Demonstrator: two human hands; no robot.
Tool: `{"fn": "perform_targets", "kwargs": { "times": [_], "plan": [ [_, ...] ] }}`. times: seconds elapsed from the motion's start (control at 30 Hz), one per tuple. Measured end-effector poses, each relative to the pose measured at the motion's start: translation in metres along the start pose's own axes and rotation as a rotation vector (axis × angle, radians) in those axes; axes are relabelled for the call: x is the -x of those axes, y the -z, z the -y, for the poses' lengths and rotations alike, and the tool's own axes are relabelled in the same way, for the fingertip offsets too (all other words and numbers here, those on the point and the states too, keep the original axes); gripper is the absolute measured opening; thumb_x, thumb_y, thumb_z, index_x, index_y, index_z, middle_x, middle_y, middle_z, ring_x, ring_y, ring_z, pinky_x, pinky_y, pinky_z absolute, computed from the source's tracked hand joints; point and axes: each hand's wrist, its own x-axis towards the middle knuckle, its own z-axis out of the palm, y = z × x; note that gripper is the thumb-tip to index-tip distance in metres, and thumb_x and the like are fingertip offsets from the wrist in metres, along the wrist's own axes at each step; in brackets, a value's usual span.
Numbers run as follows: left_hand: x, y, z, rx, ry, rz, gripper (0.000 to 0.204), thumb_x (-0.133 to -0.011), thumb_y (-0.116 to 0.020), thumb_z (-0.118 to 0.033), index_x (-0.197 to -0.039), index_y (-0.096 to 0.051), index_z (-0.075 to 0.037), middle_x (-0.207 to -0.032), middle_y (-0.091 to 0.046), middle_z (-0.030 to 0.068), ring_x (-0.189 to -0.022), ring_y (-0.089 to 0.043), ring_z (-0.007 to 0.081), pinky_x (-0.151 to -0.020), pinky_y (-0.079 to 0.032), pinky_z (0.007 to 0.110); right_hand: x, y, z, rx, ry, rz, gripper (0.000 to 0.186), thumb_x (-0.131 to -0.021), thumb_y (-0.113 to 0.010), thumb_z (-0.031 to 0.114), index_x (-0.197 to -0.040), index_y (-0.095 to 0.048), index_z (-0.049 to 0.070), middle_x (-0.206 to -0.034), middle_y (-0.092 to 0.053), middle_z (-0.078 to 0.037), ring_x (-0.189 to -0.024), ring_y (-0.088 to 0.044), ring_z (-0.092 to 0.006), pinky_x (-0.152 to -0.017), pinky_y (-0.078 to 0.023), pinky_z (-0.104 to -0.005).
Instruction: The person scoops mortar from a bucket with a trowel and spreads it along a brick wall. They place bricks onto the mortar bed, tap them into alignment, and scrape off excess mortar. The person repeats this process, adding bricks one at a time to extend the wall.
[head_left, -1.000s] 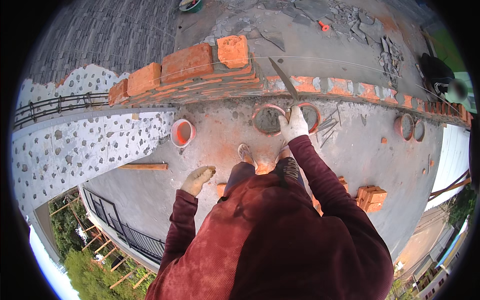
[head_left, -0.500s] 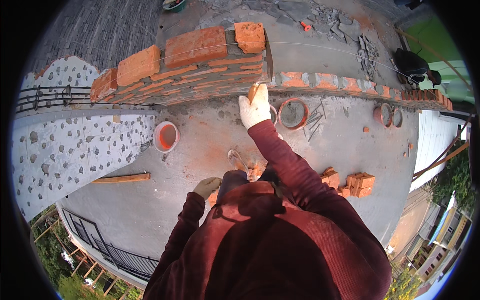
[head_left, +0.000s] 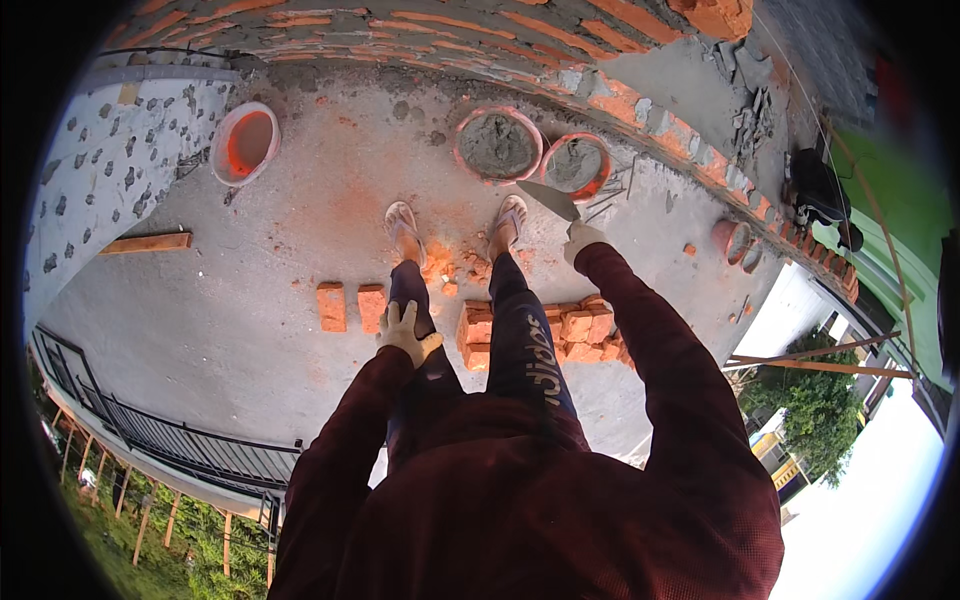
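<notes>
My right hand [head_left: 582,240], in a pale work glove, grips a pointed trowel [head_left: 549,200]. The trowel's blade reaches toward two round buckets of grey mortar, its tip beside the rim of the left bucket [head_left: 459,150] and just in front of the right bucket [head_left: 606,172]. My left hand [head_left: 406,335], also gloved, is at my left leg [head_left: 409,292] near the knee, fingers spread and holding nothing. Bricks lie close by: two loose bricks [head_left: 332,307] left of that leg, and a brick stack [head_left: 477,335] between and beside my legs.
A brick wall [head_left: 400,35] runs across the far side, its lower stretch [head_left: 690,140] continuing right. A bucket [head_left: 218,160] with reddish liquid stands far left. Brick rubble [head_left: 445,262] lies between my feet. Another person [head_left: 822,190] bends beyond the wall. A railing [head_left: 200,437] borders the left.
The view has tipped down toward the floor. My right hand has come back from the wall top to beside the mortar buckets. The left hand has come to my left leg, fingers now spread.
</notes>
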Motion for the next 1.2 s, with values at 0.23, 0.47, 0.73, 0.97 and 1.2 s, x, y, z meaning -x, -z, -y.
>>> {"fn": "perform_targets", "kwargs": {
  "times": [0.23, 0.47, 0.73, 0.97, 1.2],
  "plan": [
    [-0.041, -0.044, -0.008, 0.123, -0.012, -0.173, 0.069, -0.087, -0.071, -0.048, -0.141, -0.058, -0.007, -0.156, -0.044, 0.0223, -0.148, -0.033, 0.0448, -0.12, -0.029, 0.056, -0.194, 0.03, 0.048, 0.573, 0.188, -0.211, 0.039, -0.094, -0.064, 0.016, -0.129, -0.06, -0.001, -0.12, -0.07, -0.018, -0.105, -0.074, -0.0351, -0.084, -0.061, -0.0446],
    [-0.042, -0.066, -0.009, 0.205, 0.034, -0.144, 0.056, -0.087, -0.075, -0.039, -0.132, -0.066, -0.007, -0.151, -0.051, 0.0207, -0.145, -0.038, 0.0426, -0.119, -0.032, 0.054, -0.282, -0.034, 0.123, 0.561, 0.234, -0.207, 0.029, -0.091, -0.065, 0.012, -0.112, -0.065, -0.009, -0.099, -0.077, -0.017, -0.095, -0.077, -0.0314, -0.074, -0.063, -0.0413],
    [-0.046, -0.067, -0.007, 0.228, 0.028, -0.112, 0.053, -0.088, -0.074, -0.037, -0.131, -0.067, -0.007, -0.15, -0.052, 0.0202, -0.145, -0.038, 0.0432, -0.119, -0.032, 0.053, -0.227, -0.034, 0.059, 0.024, 0.2, 0.079, 0.04, -0.1, -0.055, 0.032, -0.121, -0.057, -0.003, -0.109, -0.07, -0.028, -0.095, -0.073, -0.042, -0.085, -0.057, -0.0505],
    [-0.049, -0.074, -0.001, 0.19, 0.024, -0.149, 0.052, -0.087, -0.073, -0.036, -0.13, -0.066, -0.008, -0.149, -0.053, 0.0184, -0.145, -0.039, 0.0427, -0.119, -0.031, 0.054, -0.246, -0.071, 0.08, 0.033, 0.136, 0.129, 0.053, -0.099, -0.05, 0.039, -0.129, -0.062, -0.003, -0.124, -0.068, -0.028, -0.117, -0.067, -0.0368, -0.099, -0.053, -0.0428],
    [-0.051, -0.062, -0.005, 0.159, -0.055, -0.169, 0.047, -0.086, -0.076, -0.025, -0.128, -0.067, -0.005, -0.149, -0.053, 0.0214, -0.144, -0.04, 0.0437, -0.119, -0.033, 0.054, -0.289, -0.105, 0.067, 0.168, -0.038, 0.101, 0.03, -0.09, -0.067, 0.023, -0.112, -0.077, 0.006, -0.115, -0.076, -0.015, -0.109, -0.072, -0.0356, -0.087, -0.059, -0.0452]
  ]
}}
